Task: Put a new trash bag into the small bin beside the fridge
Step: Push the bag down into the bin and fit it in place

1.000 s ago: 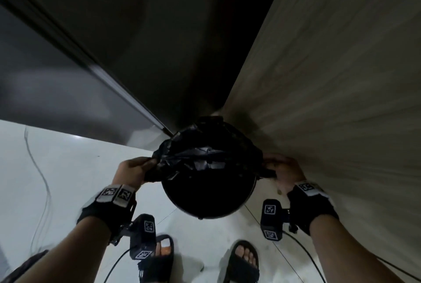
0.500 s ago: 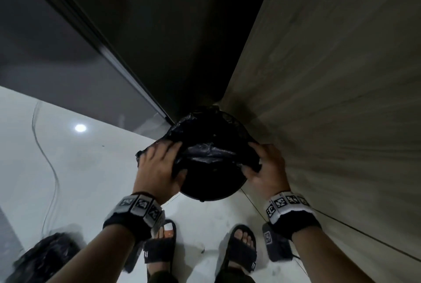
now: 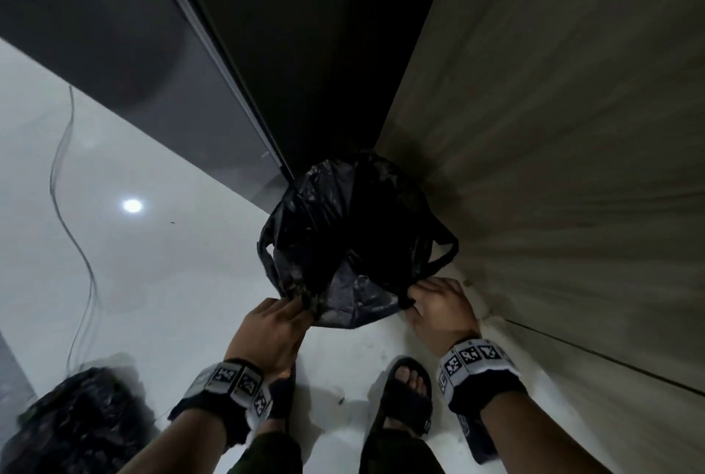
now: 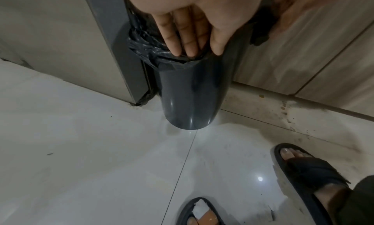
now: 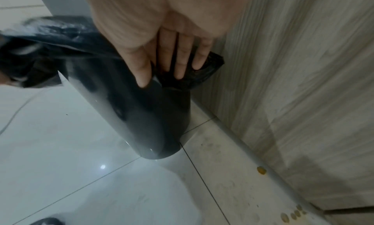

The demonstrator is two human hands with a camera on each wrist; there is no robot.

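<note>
A small dark grey round bin (image 3: 343, 315) (image 4: 192, 97) (image 5: 141, 116) stands on the floor in the corner between fridge and cabinet. A black trash bag (image 3: 324, 229) (image 4: 141, 41) (image 5: 60, 41) lines it, and its edge is turned out over the rim with a handle loop sticking out at the right. My left hand (image 3: 274, 321) is at the near left of the rim; its straight fingers (image 4: 182, 41) press the bag's edge against the bin's outer wall. My right hand (image 3: 435, 305) is at the near right, with straight fingers (image 5: 178, 60) on the bag's edge there.
The dark fridge (image 3: 171, 72) rises at the left and a wood-grain cabinet panel (image 3: 553, 130) stands close on the right. A filled black bag (image 3: 76, 424) lies on the white tiles at the lower left, near a thin cable (image 3: 76, 187). My sandalled feet (image 3: 408, 389) stand just before the bin.
Both hands have come off the bin's left and right sides to its near side and slid down its wall. The bag is now spread wider over the rim.
</note>
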